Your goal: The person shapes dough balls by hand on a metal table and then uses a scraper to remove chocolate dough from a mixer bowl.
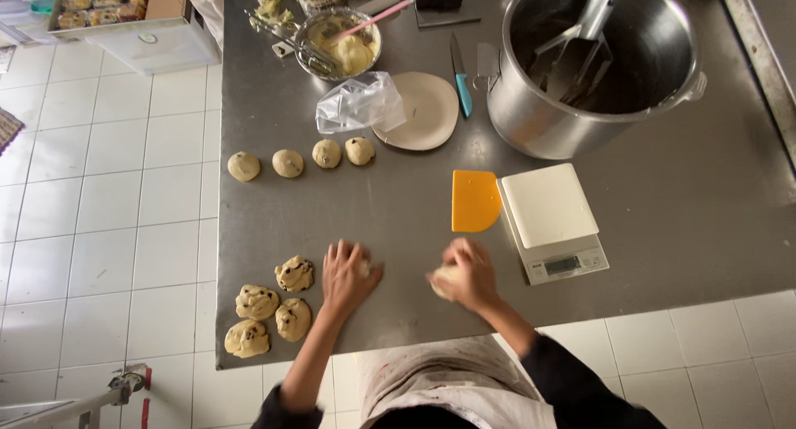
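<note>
Pale dough piece (442, 278), apparently chip-studded

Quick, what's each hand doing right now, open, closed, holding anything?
Left hand: cupped palm-down over a dough piece on the steel table, dough mostly hidden.
Right hand: closed around a pale dough ball.

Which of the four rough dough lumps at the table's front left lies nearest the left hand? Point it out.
The top right lump of the cluster, just left of the left hand. The other three sit lower and further left, toward the table edge.
</note>
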